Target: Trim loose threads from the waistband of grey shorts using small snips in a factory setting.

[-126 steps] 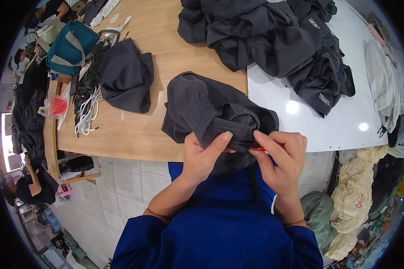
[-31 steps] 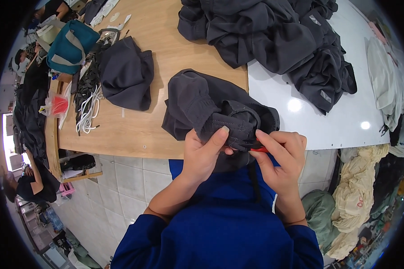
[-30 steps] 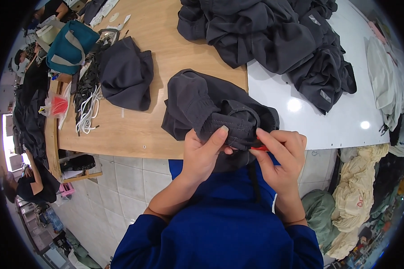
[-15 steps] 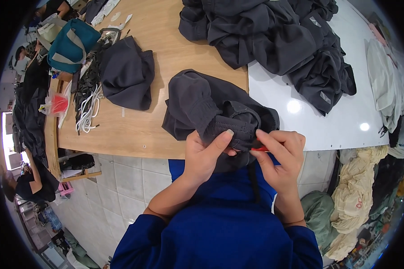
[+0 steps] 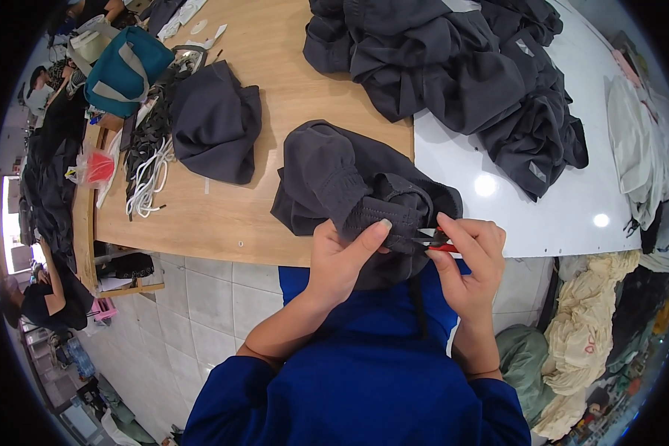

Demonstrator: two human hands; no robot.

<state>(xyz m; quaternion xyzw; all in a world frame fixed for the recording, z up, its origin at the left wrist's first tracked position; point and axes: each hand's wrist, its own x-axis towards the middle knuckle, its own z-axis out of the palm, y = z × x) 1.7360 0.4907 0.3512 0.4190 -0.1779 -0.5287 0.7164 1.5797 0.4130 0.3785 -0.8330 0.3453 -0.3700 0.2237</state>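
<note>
A dark grey garment (image 5: 327,160) with a gathered elastic waistband lies bunched at the table's front edge, partly hanging over it. My left hand (image 5: 342,256) is closed on its stitched waistband, thumb on top. Between the thumb and fingers of my right hand (image 5: 472,256) are small red-handled thread snips (image 5: 440,244). Their metal blades point left and reach the edge of the waistband. A dark cord (image 5: 418,305) hangs down from the garment in front of my blue shirt.
Several dark garments (image 5: 438,74) are heaped at the back right, across wood and white tabletops. Another dark piece (image 5: 219,123) lies left, beside black and white cords (image 5: 150,178) and a teal bag (image 5: 130,70). Cream cloth (image 5: 583,334) is piled at right. A person (image 5: 48,290) sits far left.
My right hand has shifted slightly right, and the blades of the snips now show beside the waistband. My left hand keeps its grip on the garment.
</note>
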